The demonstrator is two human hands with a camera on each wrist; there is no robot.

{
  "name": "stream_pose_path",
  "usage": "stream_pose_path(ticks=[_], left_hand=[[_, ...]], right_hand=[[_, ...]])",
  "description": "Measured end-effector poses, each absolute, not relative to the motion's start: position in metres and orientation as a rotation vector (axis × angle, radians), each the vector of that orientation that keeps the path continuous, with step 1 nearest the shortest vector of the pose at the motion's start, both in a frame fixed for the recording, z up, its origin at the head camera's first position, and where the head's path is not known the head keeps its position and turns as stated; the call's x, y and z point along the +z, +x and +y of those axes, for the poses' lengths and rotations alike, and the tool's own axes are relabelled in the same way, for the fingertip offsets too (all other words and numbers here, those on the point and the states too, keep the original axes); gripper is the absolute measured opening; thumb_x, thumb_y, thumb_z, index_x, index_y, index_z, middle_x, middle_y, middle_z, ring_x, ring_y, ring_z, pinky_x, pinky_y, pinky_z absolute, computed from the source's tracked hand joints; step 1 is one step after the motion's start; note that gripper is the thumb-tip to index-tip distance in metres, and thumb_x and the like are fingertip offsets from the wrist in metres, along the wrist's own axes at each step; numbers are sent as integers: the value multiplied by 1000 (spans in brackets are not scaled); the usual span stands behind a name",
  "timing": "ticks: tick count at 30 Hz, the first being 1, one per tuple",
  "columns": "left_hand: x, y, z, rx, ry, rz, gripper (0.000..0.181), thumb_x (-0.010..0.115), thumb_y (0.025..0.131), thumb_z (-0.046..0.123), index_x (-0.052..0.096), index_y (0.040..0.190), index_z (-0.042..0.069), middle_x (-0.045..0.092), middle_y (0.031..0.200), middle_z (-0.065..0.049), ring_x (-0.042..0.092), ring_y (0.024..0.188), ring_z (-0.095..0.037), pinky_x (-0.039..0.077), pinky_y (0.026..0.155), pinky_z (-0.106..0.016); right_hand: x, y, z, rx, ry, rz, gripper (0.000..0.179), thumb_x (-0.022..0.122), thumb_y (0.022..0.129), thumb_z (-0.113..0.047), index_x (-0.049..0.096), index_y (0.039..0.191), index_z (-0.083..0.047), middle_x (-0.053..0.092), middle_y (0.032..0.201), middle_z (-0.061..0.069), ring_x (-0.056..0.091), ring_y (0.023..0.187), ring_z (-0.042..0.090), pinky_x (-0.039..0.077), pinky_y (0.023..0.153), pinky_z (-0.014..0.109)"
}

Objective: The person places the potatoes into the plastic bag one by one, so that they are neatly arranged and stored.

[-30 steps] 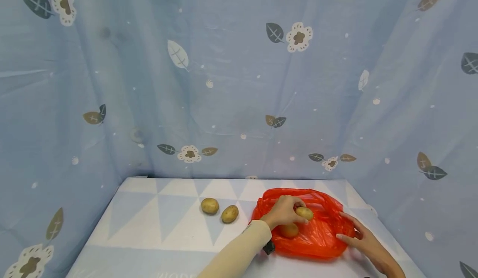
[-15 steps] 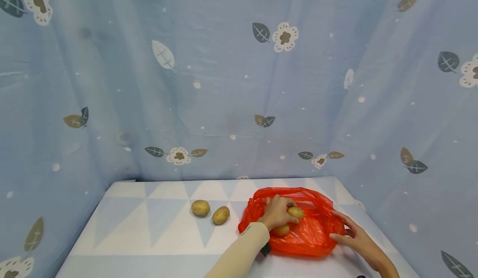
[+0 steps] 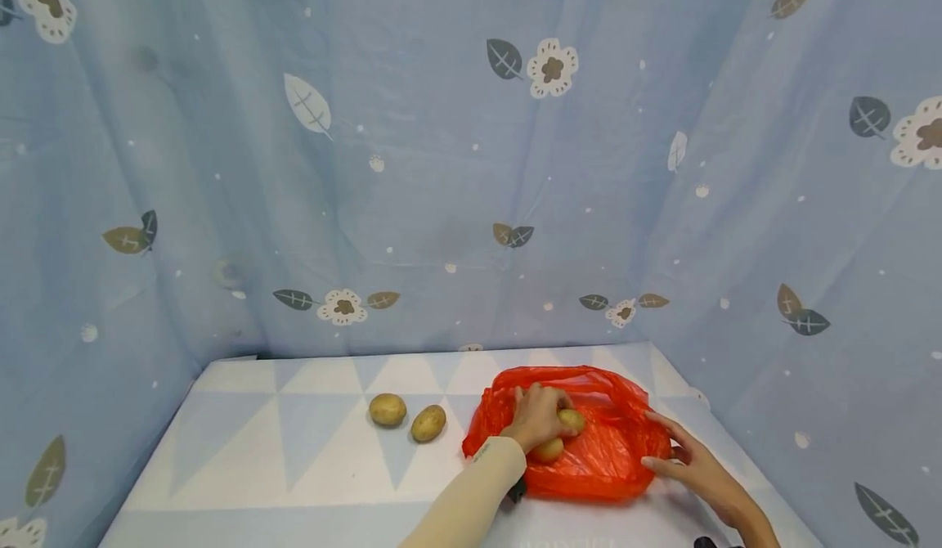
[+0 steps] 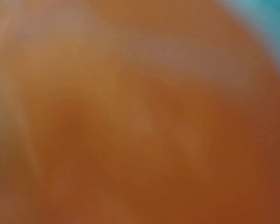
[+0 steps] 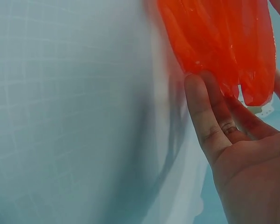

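Note:
In the head view my left hand reaches into an open red plastic bag, its fingers curled round a potato. Just below that hand, another potato lies in the bag. My right hand is at the bag's right side, fingers extended and spread. In the right wrist view the fingertips of the right hand touch the red plastic. The left wrist view is a brown-orange blur.
Two potatoes, one further left and one nearer the bag, lie on the white and pale-blue table. Behind and beside the table hangs a blue patterned curtain. A dark object shows at the bottom edge near the right wrist.
The left hand with its potato sits slightly lower in the bag. The whole head view has shifted, so everything appears further left. The right hand stays at the bag's side.

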State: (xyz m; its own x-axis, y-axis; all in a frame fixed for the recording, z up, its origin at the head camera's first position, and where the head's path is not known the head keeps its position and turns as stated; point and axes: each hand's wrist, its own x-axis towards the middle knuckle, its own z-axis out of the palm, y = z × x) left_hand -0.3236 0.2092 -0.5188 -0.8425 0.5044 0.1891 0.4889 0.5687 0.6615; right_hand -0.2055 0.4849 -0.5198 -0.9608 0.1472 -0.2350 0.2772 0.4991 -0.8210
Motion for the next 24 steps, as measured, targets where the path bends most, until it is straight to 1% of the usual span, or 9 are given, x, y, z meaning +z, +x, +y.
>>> stream_pose_path(ticks=[2,4,7,11,14,16,18,21,24], left_hand=[[-515,-324,205,1172,880,2743,29,91,79,30,79,104,20,69,96,14,51,98,-12,27,113,-57],[-511,-323,202,1166,910,2730,30,90,80,30,79,106,20,70,98,15,52,99,-10,31,110,-50],[-507,-323,198,1157,991,2718,30,88,82,31,78,107,19,71,100,16,52,98,-5,34,98,-40],[-496,-322,189,1202,1081,2673,31,86,85,29,77,112,15,73,106,12,55,103,-5,35,97,-35],[-486,-322,180,1266,1111,2621,29,85,87,25,76,113,15,72,109,10,58,105,-6,42,98,-29],[-480,-322,173,1331,1122,2574,27,84,88,23,76,112,15,73,110,8,61,105,-8,47,95,-26],[-475,-322,163,1362,1133,2557,24,84,88,22,76,111,17,72,108,9,64,105,-11,51,91,-23],[-467,-322,145,1380,1178,2552,23,84,89,20,75,110,16,73,106,9,67,103,-15,51,87,-22],[-462,-324,123,1352,1212,2568,23,82,90,22,75,111,17,72,104,12,67,99,-15,51,85,-20]], right_hand=[[-520,-207,484,-1457,361,2605,86,78,91,-38,31,161,-22,25,163,21,53,120,37,56,91,48],[-519,-208,483,-1440,352,2612,87,78,91,-39,30,162,-20,25,163,22,52,121,38,56,92,48],[-518,-207,480,-1412,361,2626,89,77,91,-40,28,162,-18,25,163,24,50,124,40,56,92,50],[-517,-207,479,-1406,368,2629,90,77,91,-42,27,162,-18,25,162,25,52,122,39,57,91,49],[-517,-207,481,-1388,382,2635,92,77,90,-44,27,163,-19,27,161,24,53,119,36,57,90,47],[-516,-208,482,-1372,392,2642,92,77,90,-46,26,163,-19,28,160,24,53,116,34,58,88,45],[-514,-210,483,-1361,394,2646,92,76,91,-46,26,163,-20,28,160,24,53,114,33,58,87,43],[-510,-212,482,-1351,387,2652,91,75,92,-47,25,163,-19,29,159,24,54,112,32,58,86,42],[-507,-213,481,-1351,374,2660,90,74,93,-46,25,162,-17,31,158,25,55,110,32,58,86,42]])
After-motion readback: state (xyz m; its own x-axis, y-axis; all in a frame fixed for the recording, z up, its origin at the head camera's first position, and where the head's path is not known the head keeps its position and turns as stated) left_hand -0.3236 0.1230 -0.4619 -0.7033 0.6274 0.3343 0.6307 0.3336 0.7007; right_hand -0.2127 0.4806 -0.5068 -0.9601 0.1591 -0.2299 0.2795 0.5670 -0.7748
